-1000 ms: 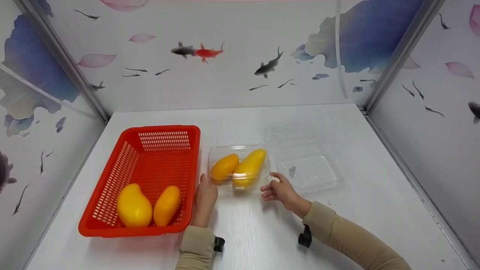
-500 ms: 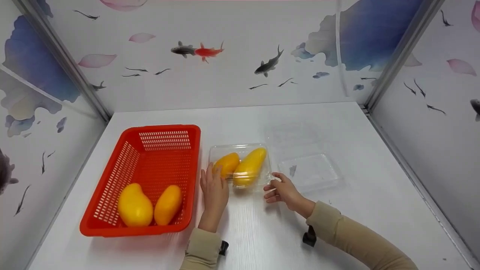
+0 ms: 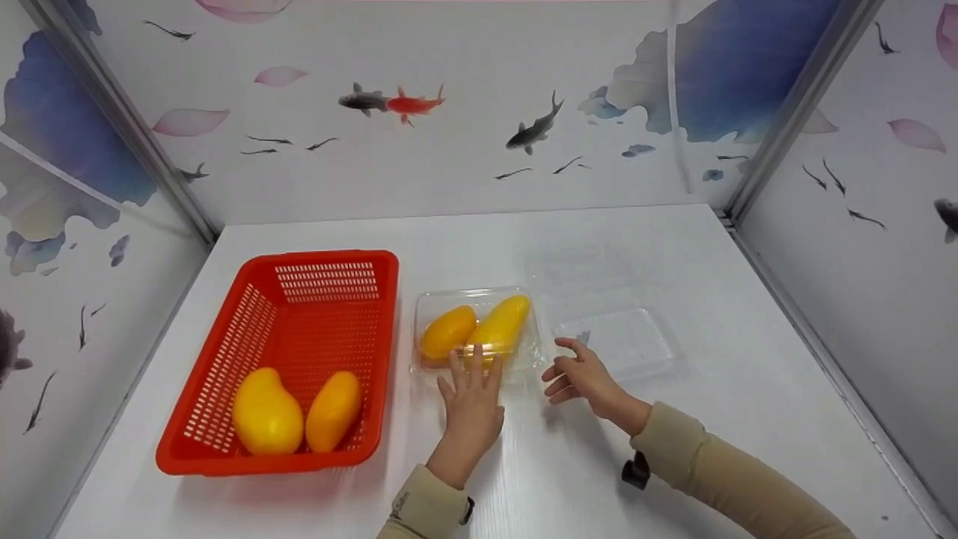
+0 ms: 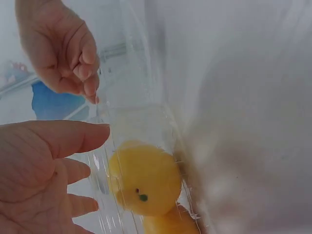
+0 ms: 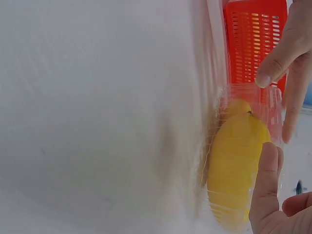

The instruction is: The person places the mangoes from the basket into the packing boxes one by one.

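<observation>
A transparent plastic clamshell box (image 3: pixel 530 358) stands on the white table, holding two yellow mangoes, a smaller one (image 3: pixel 447 337) and a longer one (image 3: pixel 505 318). My left hand (image 3: pixel 473 408) is over the front edge of the box, fingers spread and pointing forward, fingertips overlapping its lid. To the right of the box, my right hand (image 3: pixel 587 380) hovers with relaxed, slightly bent fingers and holds nothing. In the left wrist view a mango (image 4: pixel 146 178) shows through the plastic wall, beside the left thumb. The right wrist view shows the long mango (image 5: pixel 233 168) near the right fingers.
At left, a red plastic basket (image 3: pixel 391 322) holds two more mangoes, one large (image 3: pixel 267 412) and one smaller (image 3: pixel 334 412). Another transparent clamshell (image 3: pixel 629 344) lies opened at right, its other half toward the back. Patterned panels (image 3: pixel 464 172) enclose the table.
My left hand has moved from the box's left side rightward to its front, its fingers spreading. My right hand has drawn slightly away to the right. Box and mangoes look unmoved.
</observation>
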Available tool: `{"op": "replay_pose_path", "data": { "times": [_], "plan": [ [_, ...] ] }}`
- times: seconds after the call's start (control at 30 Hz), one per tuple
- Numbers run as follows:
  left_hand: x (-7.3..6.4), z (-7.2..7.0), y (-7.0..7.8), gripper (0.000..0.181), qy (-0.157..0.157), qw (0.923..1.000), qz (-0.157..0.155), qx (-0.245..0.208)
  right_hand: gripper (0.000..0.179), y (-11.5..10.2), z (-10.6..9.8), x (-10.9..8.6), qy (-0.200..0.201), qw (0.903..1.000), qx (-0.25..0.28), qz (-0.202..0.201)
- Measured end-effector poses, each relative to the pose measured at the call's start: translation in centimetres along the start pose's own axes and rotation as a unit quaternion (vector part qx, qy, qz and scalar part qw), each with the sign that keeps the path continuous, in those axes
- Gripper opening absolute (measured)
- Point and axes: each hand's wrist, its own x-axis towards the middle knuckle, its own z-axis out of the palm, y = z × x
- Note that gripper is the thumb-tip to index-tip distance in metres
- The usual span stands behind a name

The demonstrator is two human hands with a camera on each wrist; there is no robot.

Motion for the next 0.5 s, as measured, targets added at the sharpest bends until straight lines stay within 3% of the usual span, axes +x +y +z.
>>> {"op": "replay_pose_path", "data": {
  "times": [0.13, 0.3, 0.5],
  "plan": [
    [1.0, 0.0, 0.0, 0.072, -0.027, 0.9994, -0.014, 0.013, 0.05, -0.5, -0.8, -0.3, 0.002, 0.9999, -0.004, -0.01],
    [3.2, 0.0, -0.8, 0.075, -0.052, 0.9982, -0.029, 0.006, 0.048, -0.7, -1.6, -0.4, 0.009, 0.9999, -0.008, -0.011],
    [6.5, 0.4, -1.8, 0.074, -0.046, 0.9974, -0.054, 0.007, 0.047, -0.5, -2.5, -0.7, 0.007, 0.9999, 0.005, -0.013]
  ]
}}
